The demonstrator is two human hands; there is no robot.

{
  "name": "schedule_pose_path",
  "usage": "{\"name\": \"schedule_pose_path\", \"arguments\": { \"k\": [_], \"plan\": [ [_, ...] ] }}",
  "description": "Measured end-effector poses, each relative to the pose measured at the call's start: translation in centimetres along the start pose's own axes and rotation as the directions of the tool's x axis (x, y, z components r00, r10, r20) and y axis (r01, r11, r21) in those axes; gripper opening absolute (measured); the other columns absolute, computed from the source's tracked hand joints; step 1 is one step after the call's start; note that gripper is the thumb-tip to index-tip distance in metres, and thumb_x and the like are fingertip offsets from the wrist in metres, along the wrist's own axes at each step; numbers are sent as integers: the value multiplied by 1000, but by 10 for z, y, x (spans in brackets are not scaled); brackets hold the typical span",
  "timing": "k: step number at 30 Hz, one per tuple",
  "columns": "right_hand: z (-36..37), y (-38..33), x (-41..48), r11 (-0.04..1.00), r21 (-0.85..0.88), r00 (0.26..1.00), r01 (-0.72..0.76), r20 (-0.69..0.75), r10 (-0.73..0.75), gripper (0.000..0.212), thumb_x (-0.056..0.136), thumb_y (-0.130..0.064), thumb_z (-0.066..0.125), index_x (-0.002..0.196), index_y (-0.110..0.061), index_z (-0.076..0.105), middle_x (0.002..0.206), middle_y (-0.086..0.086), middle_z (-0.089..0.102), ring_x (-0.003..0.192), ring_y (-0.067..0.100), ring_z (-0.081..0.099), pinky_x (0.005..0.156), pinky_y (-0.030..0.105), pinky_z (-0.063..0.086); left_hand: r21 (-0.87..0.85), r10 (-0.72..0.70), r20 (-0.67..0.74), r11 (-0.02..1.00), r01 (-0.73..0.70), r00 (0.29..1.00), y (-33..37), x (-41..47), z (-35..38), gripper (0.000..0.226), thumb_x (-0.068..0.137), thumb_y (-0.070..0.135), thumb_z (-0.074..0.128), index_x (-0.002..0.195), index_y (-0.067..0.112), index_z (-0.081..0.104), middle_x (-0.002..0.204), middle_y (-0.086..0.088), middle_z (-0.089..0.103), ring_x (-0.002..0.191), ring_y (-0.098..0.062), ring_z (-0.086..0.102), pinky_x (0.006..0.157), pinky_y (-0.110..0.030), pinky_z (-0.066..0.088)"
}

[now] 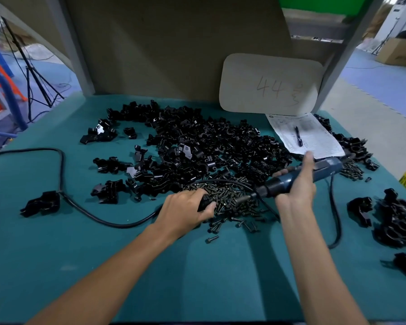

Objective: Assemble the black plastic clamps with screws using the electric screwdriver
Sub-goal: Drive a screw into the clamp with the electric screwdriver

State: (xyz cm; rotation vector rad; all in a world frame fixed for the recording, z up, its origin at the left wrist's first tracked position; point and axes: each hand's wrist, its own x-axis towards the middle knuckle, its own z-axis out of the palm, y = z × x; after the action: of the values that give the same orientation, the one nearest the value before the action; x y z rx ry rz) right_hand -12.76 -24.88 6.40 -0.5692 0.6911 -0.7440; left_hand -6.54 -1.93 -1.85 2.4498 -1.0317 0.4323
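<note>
Counter (197, 277): teal top, carrying everything below.
Clamps (209, 146): a big loose black heap across the middle and far side of the counter. Smaller groups lie apart on its left.
Right clamps (394, 221): a separate cluster near the right edge, well apart from the main heap.
Lone clamp (41, 202): on the far left, touching the cable.
Screws (230, 198): a dark heap at the near edge of the clamps, between the two hands. A few strays lie just in front of it.
More screws (352, 170): a small patch on the counter under the screwdriver's far end.
Left hand (188, 211): palm down on the near left side of the screw heap. Its fingers and thumb curl round a dark piece (205, 204); I cannot tell what that piece is.
Right hand (295, 186): wrapped round the screwdriver's body, thumb stretched along the top.
Screwdriver (326, 170): blue, held nearly level just above the counter. Its dark end points left toward the screws.
Cable (103, 220): thick and black, looping from the left edge to the left hand.
Paper (314, 139): a printed sheet at the far right with a pen (298, 137) on it.
Board (270, 83): a pale card marked "44", leaning upright behind the paper.
</note>
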Motion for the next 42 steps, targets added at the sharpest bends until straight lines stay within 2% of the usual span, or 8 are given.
{"name": "schedule_pose_path", "arguments": {
  "k": [4,12,17,23,29,32,36,42],
  "plan": [
    [15,21,3,995,48,994,82,-78,-78,45,83,-27,86,109,-13,52,72,2,61,49,14,58,54,29,54,-3,20,-37,1000,-20,999,0,-1,0,42,93,51,43,93,15,65,65,6,61,57,-16,58,47,-34,50],
    [22,46,5,997,35,998,64,-8,-64,37,83,-27,85,98,-16,54,64,0,59,49,16,55,52,29,51,51,-2,44,999,0,999,-1,1,0,51,94,57,30,94,16,61,59,6,56,50,-18,54,46,-32,46],
    [21,46,12,998,54,990,19,136,-26,47,83,-38,84,107,-17,50,69,-1,58,52,14,54,52,29,50,50,39,77,998,-43,996,-2,1,-1,54,93,59,26,95,16,59,55,7,50,47,-19,49,46,-30,28],
    [22,54,15,980,179,943,-87,332,23,52,89,-69,63,92,-17,55,69,-1,55,53,12,49,49,24,46,-46,90,140,995,-84,986,-5,0,-1,60,92,61,18,102,15,56,57,5,48,48,-19,47,47,-31,30],
    [20,43,4,975,222,918,-11,389,-78,51,88,-70,54,82,-19,58,66,-3,51,50,12,45,48,22,39,-55,97,158,994,-89,983,-8,0,2,60,91,61,18,103,17,55,61,6,51,49,-15,44,46,-28,25],
    [32,39,-11,988,126,957,91,264,-122,45,87,-62,63,86,-18,55,66,-3,54,50,13,49,50,24,44,-34,70,152,997,-66,986,-8,0,3,53,92,67,28,102,21,51,61,8,51,50,-13,46,48,-29,25],
    [42,45,-27,975,-47,975,216,-32,-218,48,87,-52,75,111,-15,58,74,1,58,54,14,56,54,30,52,20,66,88,997,-68,994,-9,-3,3,46,93,63,50,105,19,54,62,9,51,52,-16,47,51,-30,29],
    [32,51,-27,963,-99,948,252,-176,-266,29,88,-33,73,98,-18,51,73,3,56,48,14,54,50,29,50,44,51,42,998,-52,998,-4,-4,-3,39,92,52,59,104,15,60,62,9,47,52,-18,44,50,-30,29]
  ]
}}
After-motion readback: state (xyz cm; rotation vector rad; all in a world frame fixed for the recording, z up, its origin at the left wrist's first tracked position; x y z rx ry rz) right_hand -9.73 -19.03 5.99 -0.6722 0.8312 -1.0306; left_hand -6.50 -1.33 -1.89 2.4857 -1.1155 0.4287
